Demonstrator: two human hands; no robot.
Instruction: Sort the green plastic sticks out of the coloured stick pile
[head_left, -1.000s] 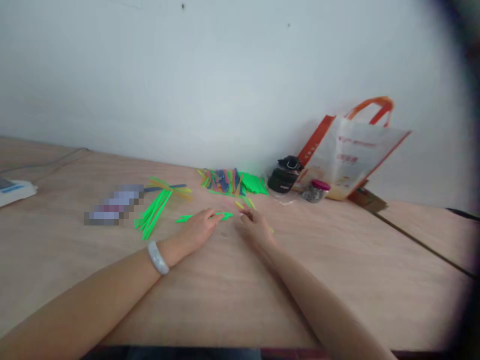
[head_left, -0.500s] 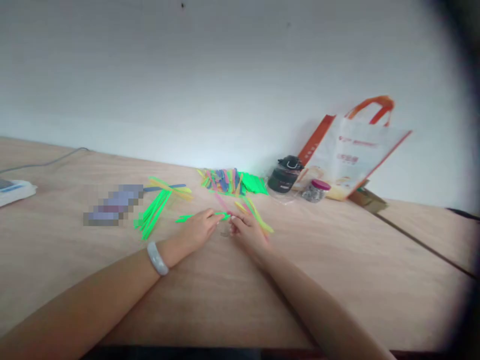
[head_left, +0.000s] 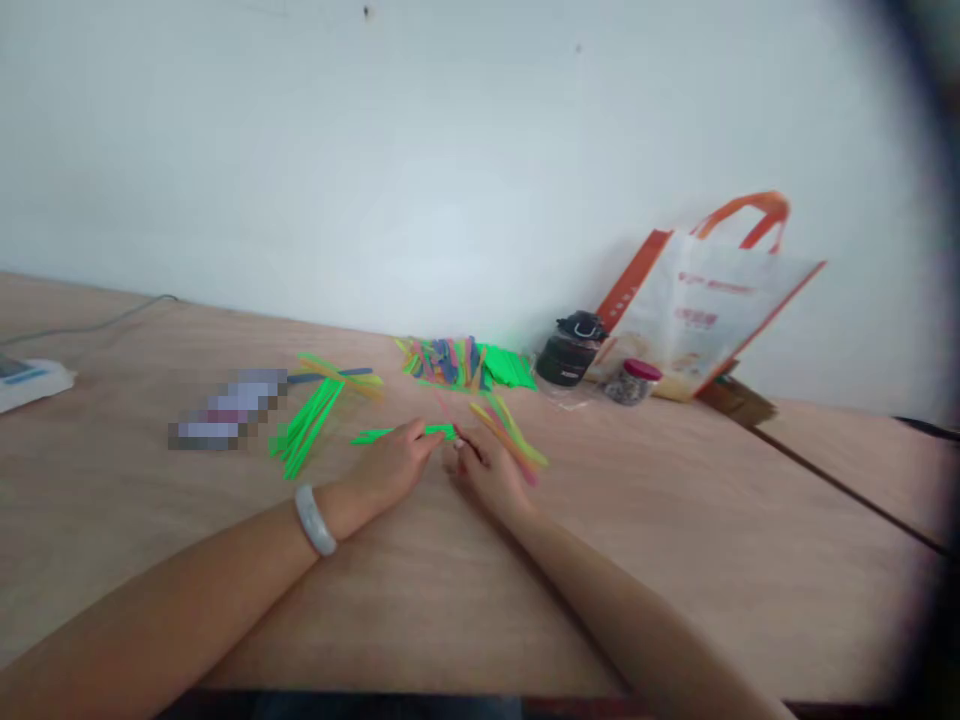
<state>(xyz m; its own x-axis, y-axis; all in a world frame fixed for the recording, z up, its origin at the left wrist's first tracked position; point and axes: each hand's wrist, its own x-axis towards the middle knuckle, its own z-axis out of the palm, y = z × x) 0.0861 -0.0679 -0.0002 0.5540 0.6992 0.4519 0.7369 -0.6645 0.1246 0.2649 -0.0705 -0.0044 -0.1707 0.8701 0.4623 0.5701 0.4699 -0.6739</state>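
Observation:
My left hand (head_left: 401,458) is closed around a small bundle of thin bright-green strips (head_left: 369,437), whose right ends stick out past its fingertips. My right hand (head_left: 491,470) is pinched at those right ends, on a thin pink strip (head_left: 441,403) that rises away from its fingers. The exact grip is blurred. Beside the right hand, yellow and orange strips (head_left: 517,440) lie slanted on the table. To the left of my hands, several loose green strips (head_left: 309,425) lie in a fan, with yellow and blue strips (head_left: 364,380) crossing at their far end.
A pile of multicoloured strips (head_left: 450,362) lies near the wall. Right of it stand a black-lidded bottle (head_left: 568,352), a jar with a dark pink lid (head_left: 634,382) and a white-and-orange bag (head_left: 709,310). A blurred-out flat object (head_left: 229,410) and a white device (head_left: 34,382) lie left.
My right hand has shifted slightly, its fingertips turning at the green strips' ends. Less of the pink strip shows beyond them. My left hand has barely moved.

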